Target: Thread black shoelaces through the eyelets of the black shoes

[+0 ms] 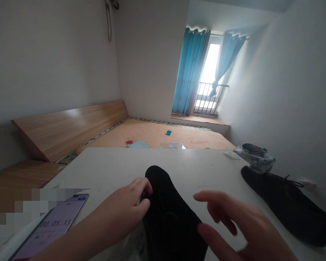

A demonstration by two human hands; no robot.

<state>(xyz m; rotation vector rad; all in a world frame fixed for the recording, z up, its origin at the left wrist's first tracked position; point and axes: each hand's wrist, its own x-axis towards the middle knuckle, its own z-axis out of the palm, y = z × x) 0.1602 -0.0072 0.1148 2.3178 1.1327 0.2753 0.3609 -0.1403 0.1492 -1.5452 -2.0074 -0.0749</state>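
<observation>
The left hand (122,204) curls its fingers around the near edge of a black cloth shoe (171,217), which sits on the white bench (97,170) at six o'clock from the middle of the view; the grip looks light, and the shoe's lower end is hidden by the frame's edge. The right hand (233,226) stands open with its fingers spread, just beside the shoe at five o'clock; I cannot tell whether its lower finger touches the cloth.

A second black shoe (285,204) lies at four o'clock, its lace (289,179) trailing loose; a crumpled grey bag (254,157) sits at three o'clock; a phone (51,226) showing a running timer lies at eight o'clock, close to the bench's edge. Beyond the bench, at twelve o'clock, a bare mattress (152,132) carries a few small coloured cards.

A fingertip hold could let the shoe slip, and it could slide off the near edge; a wide sweep of the left forearm could knock the phone, while the right hand could snag the loose lace.
</observation>
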